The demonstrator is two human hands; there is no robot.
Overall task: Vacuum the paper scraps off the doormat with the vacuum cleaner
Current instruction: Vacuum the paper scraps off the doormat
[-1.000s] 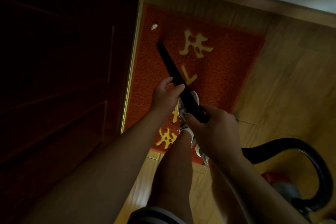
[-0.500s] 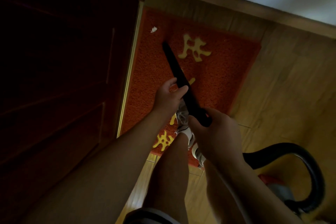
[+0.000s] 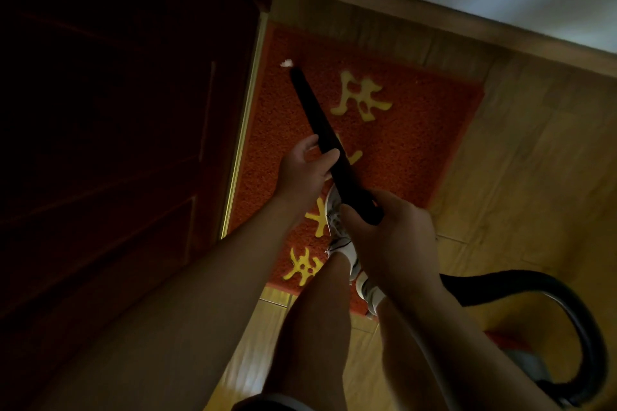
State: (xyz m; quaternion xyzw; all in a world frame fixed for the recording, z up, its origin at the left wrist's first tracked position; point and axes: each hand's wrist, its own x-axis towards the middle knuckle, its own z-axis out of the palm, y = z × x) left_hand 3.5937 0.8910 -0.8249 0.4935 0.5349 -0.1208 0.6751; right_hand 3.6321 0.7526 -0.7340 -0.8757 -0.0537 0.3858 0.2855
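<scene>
Down by the dark wooden door (image 3: 117, 143), a person is standing on an orange doormat (image 3: 400, 150) with yellow characters, aiming a black vacuum wand (image 3: 320, 130) at the mat's far corner. The left hand (image 3: 305, 173) is cradling the wand midway, fingers curled loosely around it; the right hand (image 3: 390, 237) is gripping its rear end, fingers wrapped tight. The wand's tip is sitting just beside a small white paper scrap (image 3: 286, 63) lying near the door's threshold. A black hose (image 3: 534, 284) is looping back over the wooden floor (image 3: 517, 177) toward the vacuum cleaner body (image 3: 521, 357), partly hidden at lower right.
</scene>
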